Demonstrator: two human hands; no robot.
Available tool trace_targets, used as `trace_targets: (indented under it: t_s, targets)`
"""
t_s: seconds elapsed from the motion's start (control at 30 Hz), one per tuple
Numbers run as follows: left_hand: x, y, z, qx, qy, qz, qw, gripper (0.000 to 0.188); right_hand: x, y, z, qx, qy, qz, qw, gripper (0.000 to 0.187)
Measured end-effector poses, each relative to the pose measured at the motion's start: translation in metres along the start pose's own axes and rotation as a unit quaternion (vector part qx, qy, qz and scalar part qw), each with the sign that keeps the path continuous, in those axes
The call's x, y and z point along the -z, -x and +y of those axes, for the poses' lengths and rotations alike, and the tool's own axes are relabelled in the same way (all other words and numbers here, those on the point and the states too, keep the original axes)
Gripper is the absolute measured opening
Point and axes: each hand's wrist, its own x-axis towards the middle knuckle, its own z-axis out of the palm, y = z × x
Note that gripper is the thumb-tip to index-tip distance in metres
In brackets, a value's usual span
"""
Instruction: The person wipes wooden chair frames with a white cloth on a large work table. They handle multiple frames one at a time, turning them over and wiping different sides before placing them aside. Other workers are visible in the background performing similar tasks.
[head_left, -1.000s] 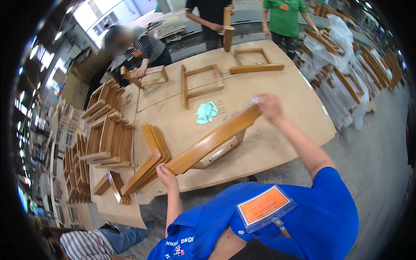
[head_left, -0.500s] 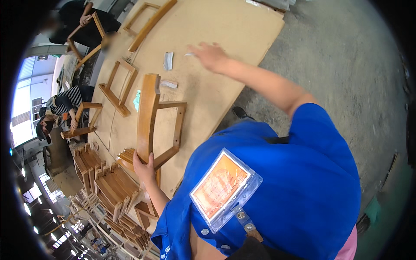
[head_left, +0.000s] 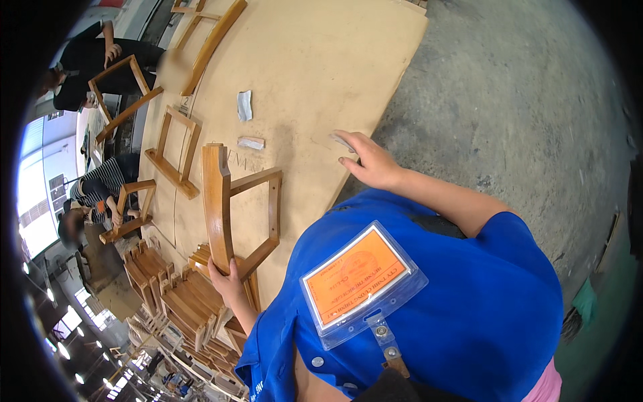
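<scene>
A brown varnished wooden frame (head_left: 216,208), with one wide curved rail and thinner bars, stands tilted on the worktable to my left. My left hand (head_left: 229,281) grips the near end of that rail, thumb on one side and fingers round the other. Over the table's near right edge, my right hand (head_left: 375,163) pinches a small grey folded piece (head_left: 343,142), perhaps sandpaper, between thumb and fingers, apart from the frame. Two similar pieces lie beyond the frame: a grey-white sheet (head_left: 244,106) and a smaller folded strip (head_left: 251,143).
The tan worktable (head_left: 315,74) carries another wooden frame (head_left: 175,151) and a long curved frame (head_left: 213,50) farther off. Stacked wooden parts (head_left: 191,305) crowd the left side. Two people across the table handle frames (head_left: 127,90). Concrete floor (head_left: 495,100) lies to the right.
My right hand has drawn back from over the table toward my body, still with the small grey piece. My left hand keeps its grip on the frame. The whole view has shifted slightly.
</scene>
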Motion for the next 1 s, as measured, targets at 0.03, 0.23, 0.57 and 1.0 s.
trace_targets:
  t_s: [0.03,0.23,0.57,1.0]
  targets:
    - [0.0,-0.001,0.0,0.021,0.015,-0.011,1.0,0.059,0.001,-0.002,-0.002,-0.008,-0.009,-0.035,0.999,0.052]
    - [0.001,0.0,0.002,0.057,0.035,-0.032,0.997,0.062,-0.004,-0.012,-0.005,0.049,-0.029,0.002,0.998,0.051]
    - [-0.003,0.001,-0.007,0.029,0.01,-0.004,1.0,0.062,0.0,-0.021,-0.012,0.028,-0.037,-0.031,0.998,0.053]
    - [0.013,-0.029,0.03,0.067,0.01,-0.146,0.987,0.077,-0.01,-0.029,0.031,0.061,-0.043,-0.143,0.987,0.06]
